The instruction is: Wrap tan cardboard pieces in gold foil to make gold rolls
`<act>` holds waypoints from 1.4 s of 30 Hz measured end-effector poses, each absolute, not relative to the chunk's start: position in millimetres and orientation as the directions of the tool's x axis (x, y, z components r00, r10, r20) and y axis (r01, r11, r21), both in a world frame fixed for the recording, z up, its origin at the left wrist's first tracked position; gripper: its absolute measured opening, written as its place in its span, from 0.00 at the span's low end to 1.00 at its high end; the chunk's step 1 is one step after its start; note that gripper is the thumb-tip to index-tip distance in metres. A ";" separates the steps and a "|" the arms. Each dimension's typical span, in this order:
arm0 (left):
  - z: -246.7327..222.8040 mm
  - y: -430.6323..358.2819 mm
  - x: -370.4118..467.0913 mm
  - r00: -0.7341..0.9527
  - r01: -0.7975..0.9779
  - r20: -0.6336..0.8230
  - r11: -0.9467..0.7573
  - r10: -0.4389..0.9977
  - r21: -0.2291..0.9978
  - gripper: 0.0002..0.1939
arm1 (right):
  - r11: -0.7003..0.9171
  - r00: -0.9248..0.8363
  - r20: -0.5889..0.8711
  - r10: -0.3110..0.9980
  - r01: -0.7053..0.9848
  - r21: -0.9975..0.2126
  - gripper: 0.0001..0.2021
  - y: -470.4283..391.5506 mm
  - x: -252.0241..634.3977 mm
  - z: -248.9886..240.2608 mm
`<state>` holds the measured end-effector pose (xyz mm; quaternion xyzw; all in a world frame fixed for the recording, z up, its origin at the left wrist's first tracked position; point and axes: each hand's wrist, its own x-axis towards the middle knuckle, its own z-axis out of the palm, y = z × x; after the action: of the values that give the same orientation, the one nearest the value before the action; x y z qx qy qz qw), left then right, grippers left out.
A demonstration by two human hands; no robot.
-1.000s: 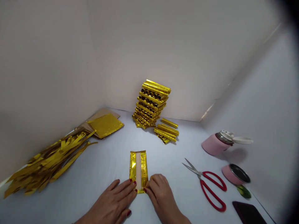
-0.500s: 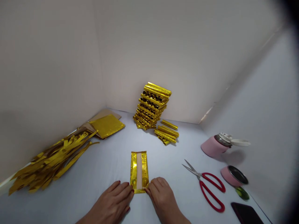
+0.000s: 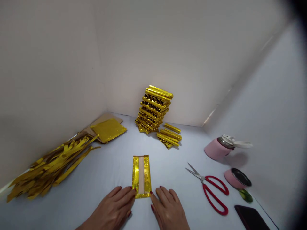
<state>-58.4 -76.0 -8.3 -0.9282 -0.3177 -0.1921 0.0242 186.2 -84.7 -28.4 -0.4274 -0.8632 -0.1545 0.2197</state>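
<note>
A gold foil piece with a pale strip down its middle lies flat on the white table, its near edge folded over. My left hand rests at its lower left corner, fingertips on the edge. At the lower right corner is my right hand, palm down with fingers a little spread, one fingertip touching the foil. Farther back stands a stack of rolled gold tubes, with several loose gold tubes beside it.
Gold strips and folded gold sheets lie on the left. To the right are red-handled scissors, a pink bottle, a pink cup, a small green object and a dark phone-like object.
My right hand's fingers have loosened from their pinch at the foil's lower right corner and spread out. My left hand stays at the left corner. The whole view has shifted slightly.
</note>
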 end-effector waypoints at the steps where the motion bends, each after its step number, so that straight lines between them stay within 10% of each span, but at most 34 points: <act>1: -6.4 -76.1 -55.1 0.722 0.598 0.364 -0.795 0.588 0.098 0.13 | 0.581 -0.539 0.482 0.691 0.810 0.073 0.12 -80.3 187.6 -25.9; 7: -4.2 -78.0 -35.1 0.702 0.621 0.361 -0.776 0.614 0.112 0.17 | 0.545 -0.510 0.337 0.791 0.838 -0.011 0.14 -52.5 185.9 -7.6; 19: -21.2 -77.8 -31.6 0.673 0.645 0.414 -0.761 0.613 0.078 0.15 | 0.550 -0.340 0.639 0.690 0.821 -0.157 0.22 -83.7 171.5 -42.8; 29: -19.1 -72.5 -35.2 0.715 0.602 0.435 -0.798 0.548 0.016 0.17 | 0.662 -0.572 0.499 0.650 0.749 -0.004 0.15 -70.1 173.8 -24.8; 42: -25.1 -71.7 -22.2 0.739 0.542 0.482 -0.840 0.470 -0.011 0.25 | 0.567 -0.493 0.355 0.794 0.811 -0.144 0.16 -60.5 166.4 -17.3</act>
<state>-22.2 -71.7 -25.1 -0.9295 -0.2722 -0.2371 0.0752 166.4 -60.5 -17.3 -0.4647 -0.8636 -0.0210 0.1944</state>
